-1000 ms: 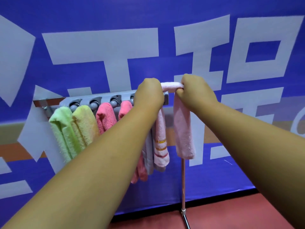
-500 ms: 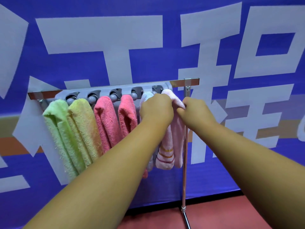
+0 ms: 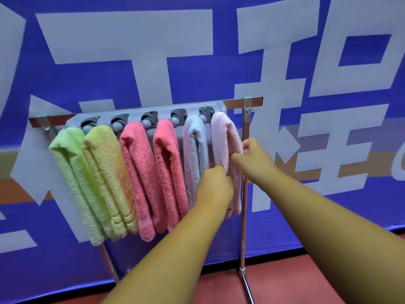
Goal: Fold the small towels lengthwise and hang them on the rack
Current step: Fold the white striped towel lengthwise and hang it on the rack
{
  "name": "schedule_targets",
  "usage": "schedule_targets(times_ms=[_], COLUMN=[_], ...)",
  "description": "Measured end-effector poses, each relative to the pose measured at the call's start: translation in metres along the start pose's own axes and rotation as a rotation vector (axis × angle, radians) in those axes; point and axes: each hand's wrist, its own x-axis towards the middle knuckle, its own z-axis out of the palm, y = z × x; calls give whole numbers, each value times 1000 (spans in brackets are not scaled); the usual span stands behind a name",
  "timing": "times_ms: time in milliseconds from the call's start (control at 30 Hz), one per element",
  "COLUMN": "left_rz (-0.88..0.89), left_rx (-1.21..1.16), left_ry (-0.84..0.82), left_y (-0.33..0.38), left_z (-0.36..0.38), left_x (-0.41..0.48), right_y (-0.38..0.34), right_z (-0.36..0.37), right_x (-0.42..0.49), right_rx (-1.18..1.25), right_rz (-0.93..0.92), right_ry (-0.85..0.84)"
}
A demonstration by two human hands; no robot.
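A metal rack carries a grey holder bar with round knobs. Several folded towels hang from it in a row: green, yellow, two coral pink ones, a grey one and, at the right end, a pale pink towel. My left hand pinches the pale pink towel's front layer about halfway down. My right hand pinches its right edge a little higher. The towel's lower end is partly hidden behind my left hand.
A blue banner with large pale characters stands right behind the rack. The floor below is red. The rack's right upright runs down to a foot on the floor at lower right.
The pale pink towel, held above the bar a second ago, now hangs at the rack's right end. Both hands have slid down from its top to its middle.
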Motion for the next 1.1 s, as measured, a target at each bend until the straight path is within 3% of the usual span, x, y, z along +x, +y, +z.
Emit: schedule_targets(times_ms=[133, 367, 567, 900, 1100], left_rz=[-3, -103, -85, -102, -113], left_rx=[-80, -239, -180, -91, -148], left_ry=[7, -1, -68, 84, -2], left_y=[-9, -27, -44, -56, -55], left_z=[17, 42, 68, 76, 84], left_x=[-3, -8, -17, -14, -17], right_y=[21, 65, 90, 112, 113], right_z=[7, 26, 40, 35, 49], right_x=[-7, -24, -31, -32, -39], right_rx=[-131, -187, -126, -351, -380], right_rz=[-14, 14, 83, 167, 13], right_ry=[-93, -79, -64, 81, -68])
